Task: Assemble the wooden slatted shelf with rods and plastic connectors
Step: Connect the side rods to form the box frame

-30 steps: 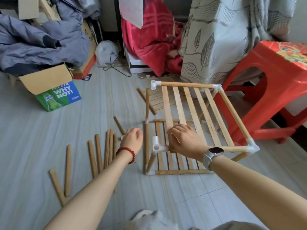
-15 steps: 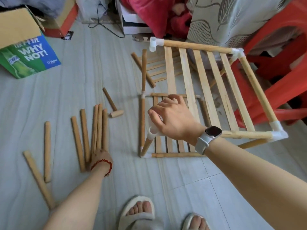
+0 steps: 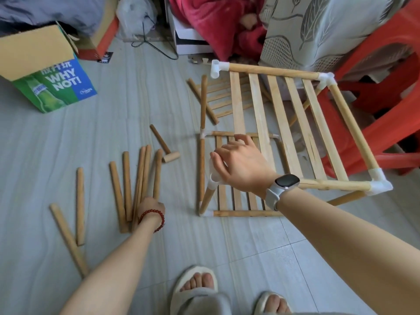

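**Two tiers framed, uprights still to fit**

The pale wooden slatted shelf [image 3: 281, 133] stands partly built on the grey tiled floor [image 3: 141, 105], just beside a red plastic stool [image 3: 391, 110]. Its raised upper tier looks complete as a frame: round wooden rails joined at four corners by white plastic connectors, with flat slats running between them. A lower slatted tier [image 3: 236, 201] lies on the floor beneath it, also framed by rods and small white corner pieces. At least two slanting rods link the tiers at the near corners, so the structure leans rather than standing square.

The right hand [image 3: 241, 167] rests on the near-left white plastic corner connector [image 3: 214, 181] of the upper tier, fingers [image 3: 243, 138] loosely spread over the rail and slats, thumb against the connector, steadying it rather than clamping it. The left hand [image 3: 151, 206] reaches down to the bundle of loose round wooden rods [image 3: 136, 183] lying on the floor well left of the shelf; its fingers are hidden behind the wrist, so I cannot tell whether they have closed on a rod.

Judging from what lies about, much remains: around eight loose rods, a small wooden mallet [image 3: 166, 146] near them, and another slatted panel [image 3: 227, 98] lying flat beyond the lower tier. The likely step in hand is fetching a rod for the open socket of the held connector.
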The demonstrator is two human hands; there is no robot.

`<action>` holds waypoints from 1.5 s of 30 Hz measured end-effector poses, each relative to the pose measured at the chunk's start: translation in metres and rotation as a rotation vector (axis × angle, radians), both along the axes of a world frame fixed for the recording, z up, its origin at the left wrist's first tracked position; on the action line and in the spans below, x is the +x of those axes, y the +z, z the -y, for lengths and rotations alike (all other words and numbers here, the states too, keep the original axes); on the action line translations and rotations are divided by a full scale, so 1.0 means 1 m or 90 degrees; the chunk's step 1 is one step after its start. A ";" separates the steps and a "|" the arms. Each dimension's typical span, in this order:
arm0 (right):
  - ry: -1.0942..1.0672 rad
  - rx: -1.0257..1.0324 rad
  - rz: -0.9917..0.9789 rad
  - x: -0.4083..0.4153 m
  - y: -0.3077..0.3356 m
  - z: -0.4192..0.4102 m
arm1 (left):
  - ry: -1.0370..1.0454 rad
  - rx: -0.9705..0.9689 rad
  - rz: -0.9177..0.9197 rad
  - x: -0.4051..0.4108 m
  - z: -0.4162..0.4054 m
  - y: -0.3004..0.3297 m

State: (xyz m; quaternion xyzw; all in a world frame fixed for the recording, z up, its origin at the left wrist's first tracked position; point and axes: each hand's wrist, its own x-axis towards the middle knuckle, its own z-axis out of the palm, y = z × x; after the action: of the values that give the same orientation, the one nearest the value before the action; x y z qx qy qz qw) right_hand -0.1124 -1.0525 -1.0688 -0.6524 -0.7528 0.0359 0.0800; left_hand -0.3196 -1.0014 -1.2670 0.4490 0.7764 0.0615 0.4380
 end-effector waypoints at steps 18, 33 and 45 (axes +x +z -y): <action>-0.159 -0.340 -0.196 0.036 0.045 0.113 | 0.012 0.064 0.717 0.042 0.048 0.216; -0.218 -0.259 -0.673 0.065 0.098 0.109 | -0.135 0.015 0.685 0.129 0.064 0.264; -0.295 -0.087 -0.332 0.096 0.062 0.108 | -0.133 0.329 0.325 0.123 -0.002 0.220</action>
State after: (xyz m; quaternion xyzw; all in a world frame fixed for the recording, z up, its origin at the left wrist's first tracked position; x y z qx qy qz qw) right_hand -0.0164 -1.1602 -1.0064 -0.7787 -0.5346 0.2326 0.2318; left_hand -0.1967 -0.9999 -1.0466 0.5915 0.5511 0.3204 0.4937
